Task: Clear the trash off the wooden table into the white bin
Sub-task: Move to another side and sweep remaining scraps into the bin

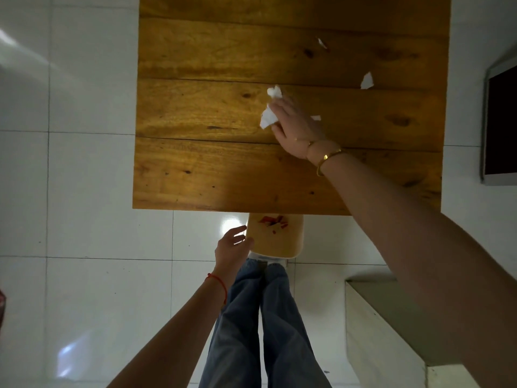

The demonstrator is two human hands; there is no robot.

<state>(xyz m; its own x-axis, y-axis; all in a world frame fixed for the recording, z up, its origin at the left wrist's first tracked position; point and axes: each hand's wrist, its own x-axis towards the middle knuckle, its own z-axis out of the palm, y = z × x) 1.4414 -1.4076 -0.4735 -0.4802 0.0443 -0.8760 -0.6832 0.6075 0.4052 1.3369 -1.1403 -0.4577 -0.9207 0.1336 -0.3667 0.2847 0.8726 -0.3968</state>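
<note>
My right hand (pixel 296 127) reaches over the wooden table (pixel 212 152) and is closed on crumpled white paper scraps (pixel 269 116). More white scraps lie on the table: one (pixel 366 80) to the right, a small one (pixel 321 43) farther back, and a sliver (pixel 316 117) just behind my hand. The bin (pixel 275 236) sits on the floor under the table's near edge, holding red bits (pixel 275 221). My left hand (pixel 233 249) rests against the bin's left rim with fingers spread.
White tiled floor surrounds the table. A dark screen with a pale frame (pixel 500 124) stands at the right. A pale bench or ledge (pixel 391 326) lies at lower right. My legs in blue jeans (pixel 263 326) stand just before the bin.
</note>
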